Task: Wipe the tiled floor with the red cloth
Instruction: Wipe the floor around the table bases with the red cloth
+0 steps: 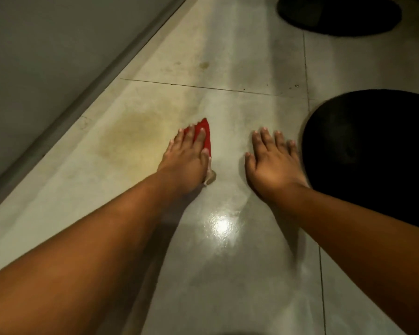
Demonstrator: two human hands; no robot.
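Note:
My left hand (186, 155) lies flat on the red cloth (204, 134), fingers straight, pressing it against the grey tiled floor (228, 262). Only the cloth's far tip and right edge show past the fingers. A yellowish-brown stain (133, 136) spreads on the tile just left of that hand. My right hand (273, 163) rests palm-down on the bare floor to the right, fingers spread and straight, holding nothing.
A grey wall with a baseboard (87, 93) runs diagonally along the left. A black round mat (377, 151) lies right beside my right hand, and another dark mat (339, 15) lies at the top right. Small dirt spots (205, 65) mark the far tile.

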